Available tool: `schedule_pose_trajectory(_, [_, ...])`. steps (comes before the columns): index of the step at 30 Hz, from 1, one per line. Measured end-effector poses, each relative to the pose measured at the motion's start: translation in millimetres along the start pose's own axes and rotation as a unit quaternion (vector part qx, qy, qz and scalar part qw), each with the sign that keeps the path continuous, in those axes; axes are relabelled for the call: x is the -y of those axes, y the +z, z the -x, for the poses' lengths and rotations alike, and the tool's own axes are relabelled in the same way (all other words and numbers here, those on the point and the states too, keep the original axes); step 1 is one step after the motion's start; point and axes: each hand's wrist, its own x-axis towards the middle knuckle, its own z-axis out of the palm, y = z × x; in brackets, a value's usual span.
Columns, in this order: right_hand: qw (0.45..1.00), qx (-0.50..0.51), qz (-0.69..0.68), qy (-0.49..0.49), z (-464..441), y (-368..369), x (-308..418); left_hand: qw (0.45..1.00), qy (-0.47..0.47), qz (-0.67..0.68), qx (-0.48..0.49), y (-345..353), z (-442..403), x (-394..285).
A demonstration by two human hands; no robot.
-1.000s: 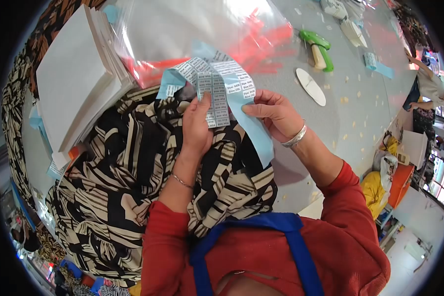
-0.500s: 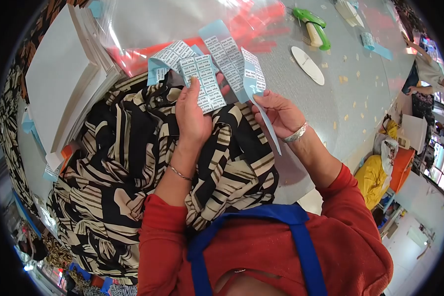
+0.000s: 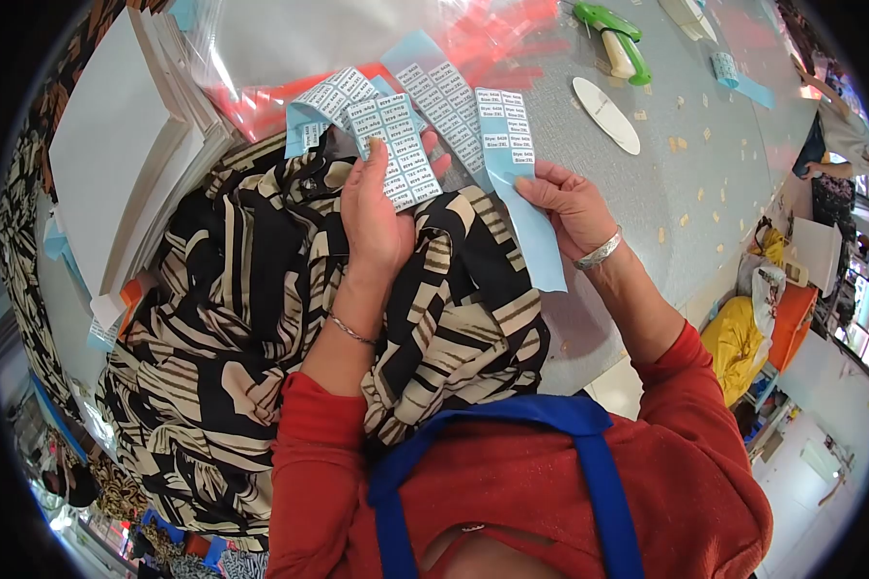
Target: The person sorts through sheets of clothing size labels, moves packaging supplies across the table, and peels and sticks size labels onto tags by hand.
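Observation:
My left hand [image 3: 378, 198] grips a folded part of a label strip [image 3: 396, 145], blue backing paper with rows of small white printed stickers. More of the sticker strip [image 3: 439, 96] loops behind it on the table. Between thumb and fingers, my right hand [image 3: 565, 207] pinches another blue sticker strip [image 3: 512, 145]. Its upper part carries white stickers, while the lower part is bare blue backing hanging below the hand. Whether the strips are one piece I cannot tell. Black-and-cream patterned fabric [image 3: 309, 251] lies bunched under both forearms.
A stack of white card or paper [image 3: 116, 145] stands at the left. Clear plastic bags with red edges [image 3: 299, 48] lie at the back. A green-and-white tagging gun [image 3: 613, 43], a white oval card [image 3: 605, 116] and a blue roll [image 3: 724, 69] rest on the grey table [image 3: 647, 212].
My right hand has shifted slightly right and turned its strip, so the stickered face and bare backing now show broadly. My left hand has barely moved.

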Motion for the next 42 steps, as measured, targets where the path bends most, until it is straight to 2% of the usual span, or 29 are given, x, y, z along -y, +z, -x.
schedule_pose_trajectory(14, [0.998, -0.026, 0.042, -0.025, -5, -3, -2, 1.000, 0.004, 0.009, 0.003, 0, 0, 1])
schedule_pose_trajectory(42, [0.989, -0.039, 0.142, -0.016, -14, -2, 3, 1.000, 0.004, 0.015, 0.000, -1, -1, 1])
